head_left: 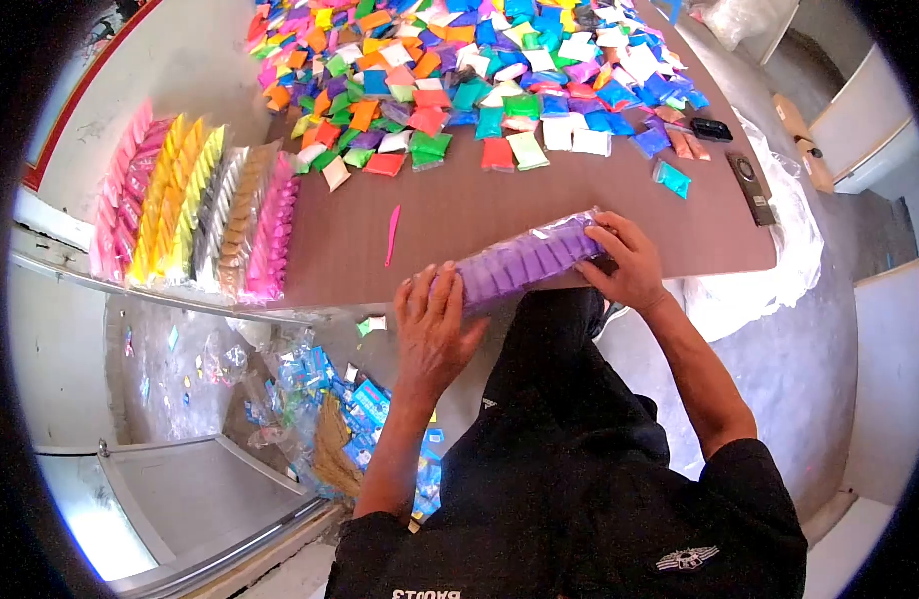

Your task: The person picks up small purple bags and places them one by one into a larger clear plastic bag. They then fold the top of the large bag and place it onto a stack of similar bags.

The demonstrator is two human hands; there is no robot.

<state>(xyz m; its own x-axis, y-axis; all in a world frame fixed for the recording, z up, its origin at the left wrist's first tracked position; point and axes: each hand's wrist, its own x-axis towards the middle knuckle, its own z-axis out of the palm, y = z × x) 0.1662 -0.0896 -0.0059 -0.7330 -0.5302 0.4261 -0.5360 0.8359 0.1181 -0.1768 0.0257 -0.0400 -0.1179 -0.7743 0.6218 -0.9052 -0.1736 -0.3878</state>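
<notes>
A long clear plastic pack of purple packets [529,258] is held at the table's front edge, tilted up toward its right end. My left hand [430,324] lies over the pack's left end, with its fingers on top and its thumb on the near side. My right hand [624,262] grips the right end between thumb and fingers. On the table just beyond my left hand is a thin pink plastic knife [392,235].
Many small colourful packets [499,70] are heaped across the back of the brown table [350,265]. Several long packs [185,205] stand in a row at the left. A black phone-like object [712,129] and a dark remote-like object [751,188] lie at the right. Blue packaging [370,404] and a broom [332,449] are on the floor.
</notes>
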